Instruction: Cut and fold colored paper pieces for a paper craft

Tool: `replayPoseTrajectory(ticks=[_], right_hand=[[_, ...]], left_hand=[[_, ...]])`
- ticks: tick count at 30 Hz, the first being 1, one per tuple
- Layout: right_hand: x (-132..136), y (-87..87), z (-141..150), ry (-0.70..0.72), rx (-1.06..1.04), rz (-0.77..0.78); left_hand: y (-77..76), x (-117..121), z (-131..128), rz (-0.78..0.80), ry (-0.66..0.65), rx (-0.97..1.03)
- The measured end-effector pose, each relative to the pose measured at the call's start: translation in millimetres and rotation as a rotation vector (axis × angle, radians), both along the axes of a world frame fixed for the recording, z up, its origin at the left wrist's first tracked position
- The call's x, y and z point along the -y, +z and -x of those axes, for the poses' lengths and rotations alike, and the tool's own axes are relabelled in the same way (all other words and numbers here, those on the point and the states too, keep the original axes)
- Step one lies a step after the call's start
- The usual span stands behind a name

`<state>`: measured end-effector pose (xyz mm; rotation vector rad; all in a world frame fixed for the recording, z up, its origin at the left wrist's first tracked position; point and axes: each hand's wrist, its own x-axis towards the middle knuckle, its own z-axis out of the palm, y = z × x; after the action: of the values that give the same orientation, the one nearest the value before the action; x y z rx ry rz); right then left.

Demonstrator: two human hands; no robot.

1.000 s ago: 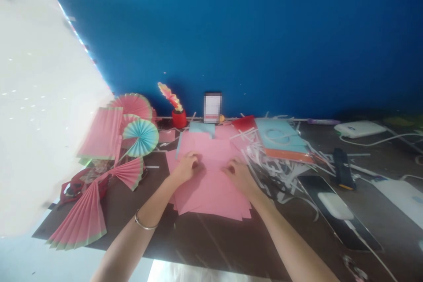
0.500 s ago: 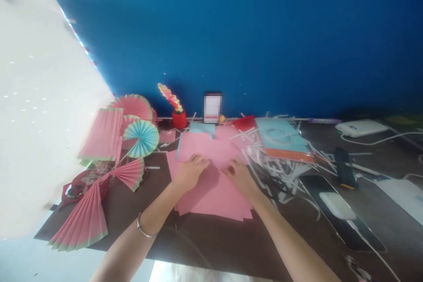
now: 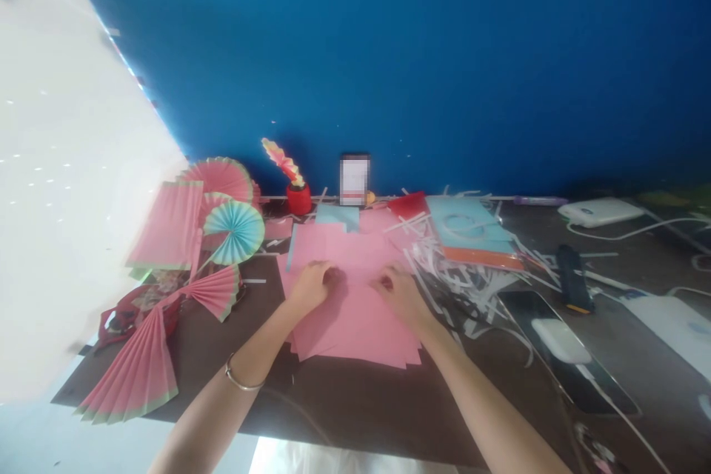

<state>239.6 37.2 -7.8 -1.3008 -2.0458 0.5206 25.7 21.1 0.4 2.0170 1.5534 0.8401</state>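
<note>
Several sheets of pink paper [image 3: 355,337] lie in a loose stack on the dark table in front of me. My left hand [image 3: 315,284] is closed at the left part of the top pink sheet [image 3: 355,248], fingers curled and thumb turned inward. Opposite it, my right hand [image 3: 397,290] has its fingers bent in a pinch on the same sheet. A soft shadow falls between the hands. The fingertips are partly hidden and slightly blurred. A silver bangle [image 3: 242,378] circles my left wrist.
Pleated pink fans [image 3: 130,370] and a blue paper rosette [image 3: 234,229] stand at left. White paper strips [image 3: 466,278], light-blue sheets [image 3: 466,226] and a phone [image 3: 566,348] with a white charger lie right. A red pot [image 3: 298,198] is by the blue wall.
My left hand has slid a little left, away from my right hand, its fingers more curled. The right hand stays nearly in place. The whole view has shifted slightly.
</note>
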Motion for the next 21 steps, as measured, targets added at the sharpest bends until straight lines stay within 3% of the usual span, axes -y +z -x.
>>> replayPoseTrajectory(ticks=[4, 8, 14, 21], right_hand=[[0.6, 1.3, -1.5, -0.005, 0.0, 0.012], [2.0, 5.6, -6.5, 0.091, -0.003, 0.043], [5.6, 12.2, -8.3, 0.249, 0.161, -0.073], [5.5, 14.6, -7.3, 0.243, 0.163, -0.027]], left_hand=[[0.8, -0.5, 3.1, 0.029, -0.011, 0.037], [3.2, -0.6, 6.1, -0.008, -0.135, -0.051], [10.1, 3.2, 7.3, -0.118, -0.329, -0.17], [14.2, 1.4, 11.2, -0.071, -0.262, -0.128]])
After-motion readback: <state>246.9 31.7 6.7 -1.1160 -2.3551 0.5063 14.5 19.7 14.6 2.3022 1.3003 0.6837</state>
